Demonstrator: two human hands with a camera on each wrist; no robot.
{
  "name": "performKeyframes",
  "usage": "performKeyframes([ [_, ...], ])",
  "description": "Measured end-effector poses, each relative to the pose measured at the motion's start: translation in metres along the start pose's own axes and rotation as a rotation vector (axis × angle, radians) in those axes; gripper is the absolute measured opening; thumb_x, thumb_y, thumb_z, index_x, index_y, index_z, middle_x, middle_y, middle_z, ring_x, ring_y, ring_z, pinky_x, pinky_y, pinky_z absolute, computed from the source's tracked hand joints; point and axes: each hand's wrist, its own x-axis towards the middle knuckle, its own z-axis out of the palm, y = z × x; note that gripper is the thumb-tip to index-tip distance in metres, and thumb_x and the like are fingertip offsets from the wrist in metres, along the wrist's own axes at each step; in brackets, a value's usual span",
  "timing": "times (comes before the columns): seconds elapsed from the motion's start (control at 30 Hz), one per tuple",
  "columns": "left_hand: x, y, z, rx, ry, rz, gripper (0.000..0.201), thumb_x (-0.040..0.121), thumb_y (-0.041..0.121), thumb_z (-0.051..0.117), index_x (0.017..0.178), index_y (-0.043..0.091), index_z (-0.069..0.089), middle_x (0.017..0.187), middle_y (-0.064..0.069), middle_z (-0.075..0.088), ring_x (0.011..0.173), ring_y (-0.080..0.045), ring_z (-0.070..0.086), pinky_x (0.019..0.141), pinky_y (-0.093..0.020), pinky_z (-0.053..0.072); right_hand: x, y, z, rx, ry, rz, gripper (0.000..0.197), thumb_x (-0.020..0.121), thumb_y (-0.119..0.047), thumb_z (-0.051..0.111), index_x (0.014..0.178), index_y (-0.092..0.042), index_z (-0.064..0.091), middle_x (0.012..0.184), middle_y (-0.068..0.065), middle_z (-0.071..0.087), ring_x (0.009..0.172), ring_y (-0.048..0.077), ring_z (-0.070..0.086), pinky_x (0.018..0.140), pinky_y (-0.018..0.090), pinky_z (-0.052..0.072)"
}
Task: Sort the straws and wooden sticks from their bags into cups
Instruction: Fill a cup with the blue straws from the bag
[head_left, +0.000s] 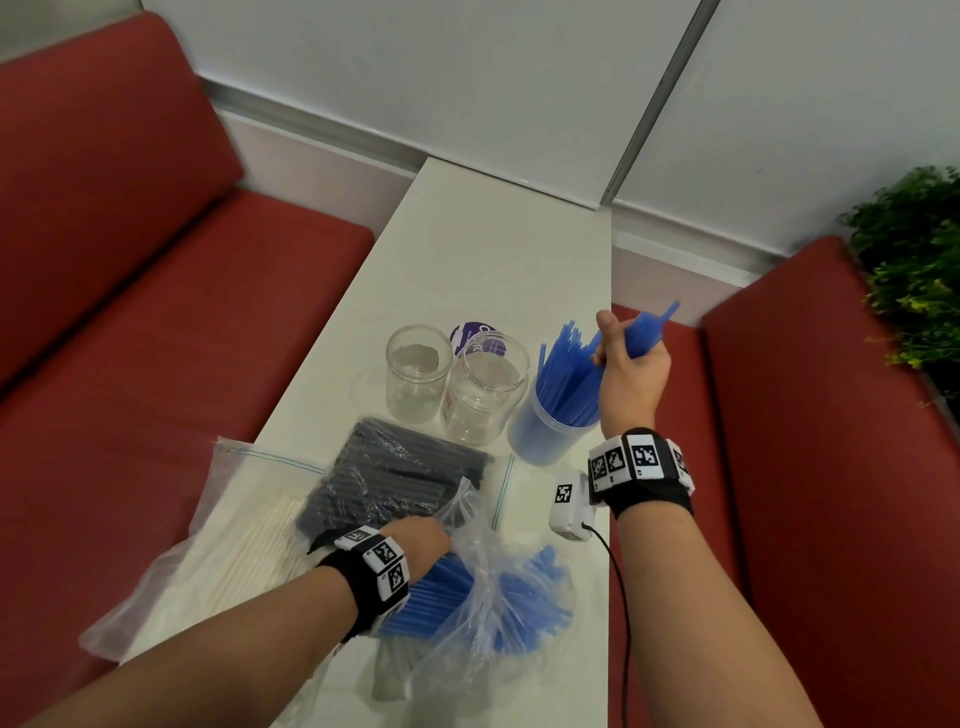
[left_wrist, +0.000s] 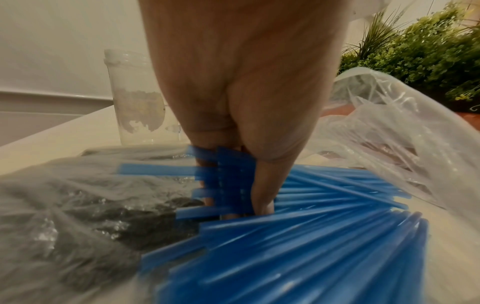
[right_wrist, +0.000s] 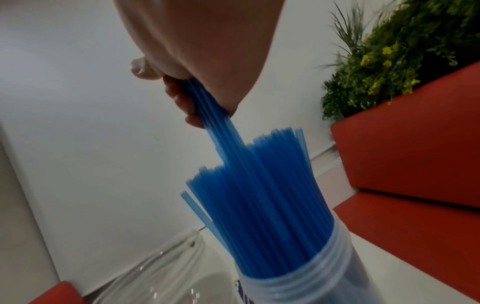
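Observation:
My right hand (head_left: 631, 348) grips a bunch of blue straws (right_wrist: 221, 131) whose lower ends stand in a clear cup (head_left: 545, 434) full of blue straws at the table's right. My left hand (head_left: 421, 538) reaches into a crumpled clear bag (head_left: 483, 582) at the near edge and curls round several blue straws (left_wrist: 228, 176) there. More blue straws (left_wrist: 324, 236) lie fanned in that bag. Two empty clear cups (head_left: 418, 371) (head_left: 485, 387) stand left of the full one. A bag of black straws (head_left: 395, 478) and a zip bag of white sticks (head_left: 244, 551) lie at the near left.
The narrow white table (head_left: 498, 260) runs to the wall between red benches (head_left: 171, 312) (head_left: 831, 415). A purple lid (head_left: 470, 332) lies behind the cups. A white sensor box (head_left: 569, 504) with a black cable sits near the right edge. A green plant (head_left: 914, 270) stands at the far right.

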Motion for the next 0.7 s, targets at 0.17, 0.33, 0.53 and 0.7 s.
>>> performKeyframes([
  [0.17, -0.002, 0.001, -0.001, 0.013, 0.000, -0.014, 0.034, 0.103, 0.008, 0.043, 0.135, 0.005, 0.054, 0.135, -0.017, 0.056, 0.122, -0.032, 0.056, 0.104, -0.039, 0.046, 0.002, 0.009, 0.003, 0.006, -0.037, 0.022, 0.027, 0.093, -0.028, 0.078, 0.072, -0.023, 0.060, 0.062, 0.000, 0.050, 0.058, 0.013, 0.044, 0.062, 0.026, 0.045],
  [0.33, -0.004, 0.003, -0.005, 0.006, -0.032, -0.025, 0.036, 0.103, 0.009, 0.042, 0.137, 0.004, 0.052, 0.136, -0.018, 0.054, 0.123, -0.033, 0.055, 0.106, -0.040, 0.044, -0.003, 0.021, 0.004, -0.050, -0.056, 0.102, 0.033, 0.094, -0.030, 0.076, 0.081, -0.007, 0.056, 0.061, 0.004, 0.050, 0.056, 0.014, 0.044, 0.060, 0.024, 0.044],
  [0.53, -0.002, 0.001, -0.001, 0.013, -0.030, -0.021, 0.036, 0.103, 0.008, 0.043, 0.137, 0.005, 0.053, 0.135, -0.018, 0.055, 0.122, -0.033, 0.056, 0.104, -0.039, 0.046, 0.002, 0.010, 0.000, -0.068, -0.086, 0.099, 0.031, 0.093, -0.031, 0.076, 0.073, -0.019, 0.056, 0.059, 0.002, 0.054, 0.057, 0.015, 0.050, 0.070, 0.033, 0.050],
  [0.7, -0.002, -0.002, 0.007, 0.008, -0.037, -0.017, 0.033, 0.100, 0.004, 0.046, 0.130, 0.002, 0.057, 0.130, -0.019, 0.058, 0.117, -0.034, 0.059, 0.100, -0.040, 0.048, 0.002, 0.000, -0.003, -0.131, -0.179, 0.125, 0.037, 0.095, -0.035, 0.074, 0.067, -0.020, 0.054, 0.058, 0.001, 0.056, 0.057, 0.017, 0.052, 0.066, 0.030, 0.050],
])
